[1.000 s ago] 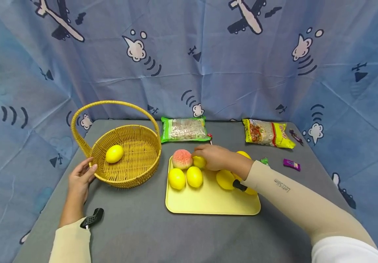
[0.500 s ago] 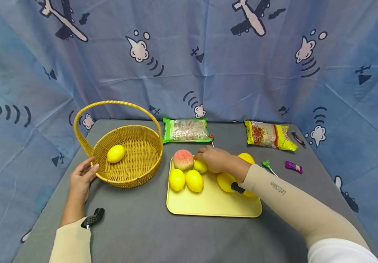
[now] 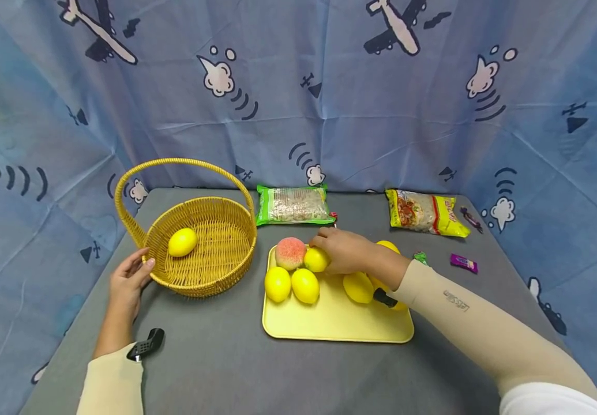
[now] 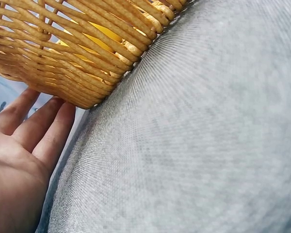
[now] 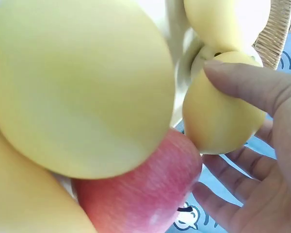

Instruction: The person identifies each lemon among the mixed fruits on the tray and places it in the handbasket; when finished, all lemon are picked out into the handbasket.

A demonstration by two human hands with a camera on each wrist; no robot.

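Observation:
My left hand (image 3: 128, 280) holds the near left side of a woven basket (image 3: 220, 281), its fingertips partly hidden behind the weave in the left wrist view. One lemon (image 3: 182, 242) lies inside. Over the back of a yellow tray (image 3: 340, 323), my right hand (image 3: 345, 252) grips a lemon (image 5: 220, 109), thumb on top and fingers around the other side. Beside that lemon sits a peach (image 3: 290, 253). Two lemons stand in front, one (image 3: 277, 284) left of the other (image 3: 305, 286). Several more lemons (image 3: 357, 287) lie under the right forearm. A red fruit (image 5: 150, 189) shows only in the right wrist view.
Behind the tray lie a green-edged food bag (image 3: 295, 205) and a yellow food bag (image 3: 425, 213). A purple-wrapped candy (image 3: 464, 263), a dark-wrapped candy (image 3: 471, 220) and a green-wrapped lollipop (image 3: 420, 257) are at the right. A patterned blue curtain (image 3: 277, 86) hangs behind the table.
The right hand has shifted slightly right, and the lemon in its fingers now shows more fully beside the peach. The left hand and basket stay put.

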